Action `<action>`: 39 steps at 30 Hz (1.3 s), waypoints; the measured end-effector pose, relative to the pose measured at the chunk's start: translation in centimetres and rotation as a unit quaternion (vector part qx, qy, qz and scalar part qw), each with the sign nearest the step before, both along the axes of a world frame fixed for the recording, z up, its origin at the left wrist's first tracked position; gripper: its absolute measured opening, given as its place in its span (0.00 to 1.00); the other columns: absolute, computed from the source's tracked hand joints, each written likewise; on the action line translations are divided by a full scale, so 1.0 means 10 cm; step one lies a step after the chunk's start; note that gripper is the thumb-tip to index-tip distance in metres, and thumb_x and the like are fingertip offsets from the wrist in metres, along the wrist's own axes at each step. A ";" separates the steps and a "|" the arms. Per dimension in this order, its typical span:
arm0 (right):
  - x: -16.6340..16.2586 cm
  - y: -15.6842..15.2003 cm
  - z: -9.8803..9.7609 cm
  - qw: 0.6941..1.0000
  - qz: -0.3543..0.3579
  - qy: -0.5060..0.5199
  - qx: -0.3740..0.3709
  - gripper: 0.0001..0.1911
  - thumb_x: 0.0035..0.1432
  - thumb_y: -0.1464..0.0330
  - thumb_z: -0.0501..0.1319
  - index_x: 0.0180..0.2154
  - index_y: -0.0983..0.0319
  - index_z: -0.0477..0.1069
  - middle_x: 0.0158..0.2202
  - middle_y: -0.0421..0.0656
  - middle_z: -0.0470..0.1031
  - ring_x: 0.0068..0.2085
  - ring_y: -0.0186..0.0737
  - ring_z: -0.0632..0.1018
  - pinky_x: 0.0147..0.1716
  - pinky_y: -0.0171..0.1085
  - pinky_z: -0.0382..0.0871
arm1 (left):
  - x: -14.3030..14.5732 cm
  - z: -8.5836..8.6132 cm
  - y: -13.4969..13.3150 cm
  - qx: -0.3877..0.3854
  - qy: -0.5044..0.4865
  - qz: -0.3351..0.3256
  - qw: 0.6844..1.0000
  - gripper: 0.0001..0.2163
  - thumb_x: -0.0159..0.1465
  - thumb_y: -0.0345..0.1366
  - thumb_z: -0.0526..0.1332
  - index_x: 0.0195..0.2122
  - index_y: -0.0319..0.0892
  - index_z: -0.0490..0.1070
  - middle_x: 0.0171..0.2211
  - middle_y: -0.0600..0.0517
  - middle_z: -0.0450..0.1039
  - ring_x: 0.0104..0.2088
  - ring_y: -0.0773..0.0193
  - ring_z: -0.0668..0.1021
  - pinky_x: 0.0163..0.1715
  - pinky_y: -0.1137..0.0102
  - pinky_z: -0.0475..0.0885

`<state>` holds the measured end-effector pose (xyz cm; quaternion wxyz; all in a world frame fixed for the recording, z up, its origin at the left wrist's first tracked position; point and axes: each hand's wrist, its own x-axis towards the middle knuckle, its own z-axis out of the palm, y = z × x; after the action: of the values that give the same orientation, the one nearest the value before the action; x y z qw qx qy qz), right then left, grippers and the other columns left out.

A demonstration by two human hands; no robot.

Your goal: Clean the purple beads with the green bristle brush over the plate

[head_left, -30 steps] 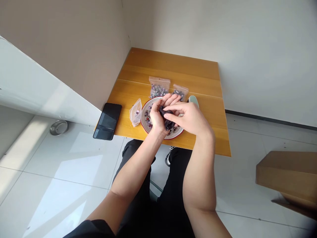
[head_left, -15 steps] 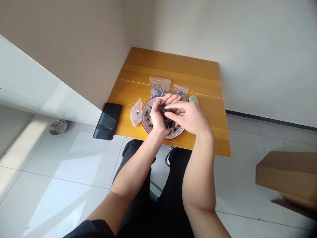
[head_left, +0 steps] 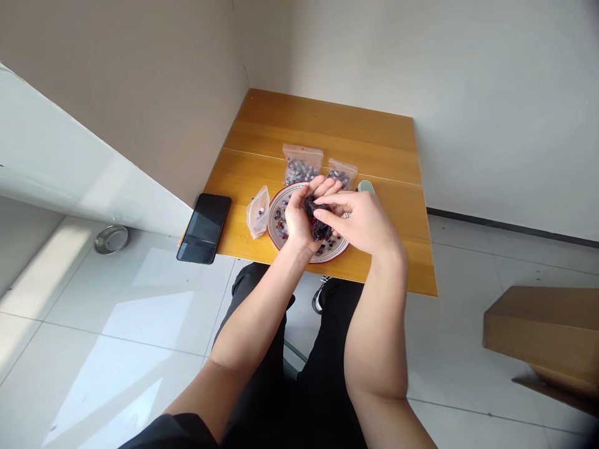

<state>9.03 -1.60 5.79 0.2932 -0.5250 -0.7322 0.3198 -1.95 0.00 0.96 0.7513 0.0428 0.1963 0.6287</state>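
A dark, textured bundle [head_left: 322,229], perhaps yarn or a scrunchie, lies in the cupped palm of my left hand [head_left: 299,218]. The left fingers curve up around it. From the right, my right hand [head_left: 358,218] reaches over, thumb and index finger pinching at the bundle's upper part. Some red shows in the bundle's middle. Below both hands sits a striped plate [head_left: 272,218] with a red rim; small purple, red and clear beads [head_left: 281,227] are scattered on it. My hands hide much of the plate.
Behind the plate lie a larger clear bag of beads [head_left: 302,165] and a smaller one [head_left: 342,173]. An opened bag [head_left: 258,213] is at its left. A black phone [head_left: 204,229] overhangs the wooden table's [head_left: 327,118] left edge. Something pale green [head_left: 366,187] lies behind my right hand.
The bundle has shifted very slightly to the right in my left palm, and the red in it shows a bit more. My hands are otherwise nearly unmoved.
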 end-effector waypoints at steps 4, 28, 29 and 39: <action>0.07 -0.02 0.01 0.999 0.017 -0.023 -0.028 0.11 0.59 0.62 0.66 0.42 0.58 0.83 0.32 0.42 0.81 0.27 0.37 0.75 0.29 0.38 0.68 | -0.01 0.01 0.00 -0.012 0.010 0.010 1.000 0.15 0.70 0.38 0.50 0.40 0.39 0.74 0.46 0.46 0.82 0.65 0.51 0.72 0.65 0.55 0.68; 0.01 -0.02 0.03 0.999 -0.004 -0.035 0.037 0.10 0.60 0.65 0.65 0.41 0.58 0.83 0.34 0.42 0.82 0.29 0.38 0.75 0.34 0.40 0.69 | 0.00 0.04 0.00 -0.005 0.019 -0.002 1.000 0.10 0.68 0.35 0.54 0.40 0.40 0.74 0.51 0.49 0.80 0.67 0.53 0.69 0.67 0.58 0.67; 0.04 -0.03 0.04 0.999 -0.004 -0.044 0.027 0.10 0.60 0.64 0.65 0.41 0.58 0.83 0.32 0.41 0.81 0.28 0.37 0.73 0.32 0.39 0.68 | 0.00 0.04 0.00 -0.011 0.024 0.002 1.000 0.09 0.68 0.34 0.55 0.41 0.40 0.74 0.51 0.49 0.80 0.67 0.53 0.70 0.67 0.58 0.67; -0.01 -0.03 0.01 0.999 0.023 -0.036 0.020 0.11 0.60 0.65 0.65 0.43 0.57 0.83 0.34 0.42 0.81 0.33 0.39 0.76 0.35 0.39 0.69 | -0.02 0.04 0.01 -0.022 0.038 -0.012 0.999 0.09 0.68 0.36 0.56 0.42 0.43 0.75 0.53 0.50 0.79 0.67 0.51 0.70 0.68 0.53 0.66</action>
<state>8.89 -1.90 5.93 0.2698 -0.5128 -0.7606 0.2927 -2.15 0.12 1.39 0.7514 0.0520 0.2378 0.6133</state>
